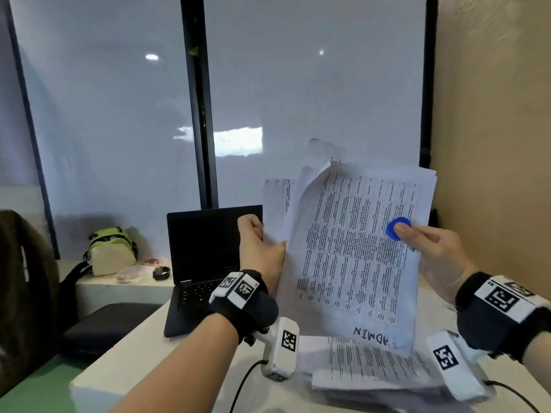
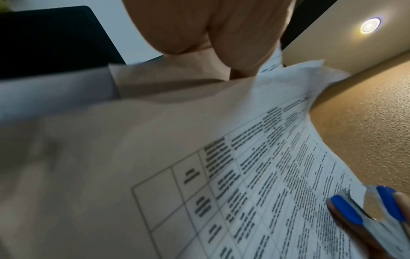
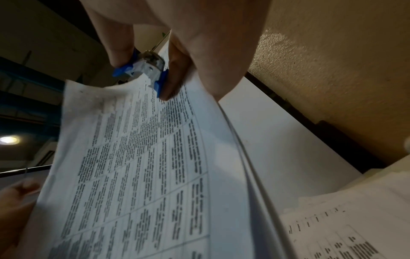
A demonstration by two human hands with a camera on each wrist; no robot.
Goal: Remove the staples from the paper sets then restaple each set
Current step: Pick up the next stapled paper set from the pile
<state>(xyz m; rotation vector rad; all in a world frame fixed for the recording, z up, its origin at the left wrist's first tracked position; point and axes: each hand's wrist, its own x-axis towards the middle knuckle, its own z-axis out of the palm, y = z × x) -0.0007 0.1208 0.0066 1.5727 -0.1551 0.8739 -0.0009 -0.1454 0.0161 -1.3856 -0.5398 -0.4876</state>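
Paper set (image 1: 351,251) up off the counter (image 1: 143,362), left hand (image 1: 259,248) pinching its edge, right hand (image 1: 432,248) squeezing the staple remover (image 1: 398,228) against it. Best to hold the sheets taut and pull straight.

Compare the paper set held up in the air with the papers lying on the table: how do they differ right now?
The held paper set is raised, steeply tilted, gripped by the left hand and right hand; the papers on the table lie flat, untouched. The held set shows handwritten "ADMIN"; none shows on the table papers. Both carry printed tables.
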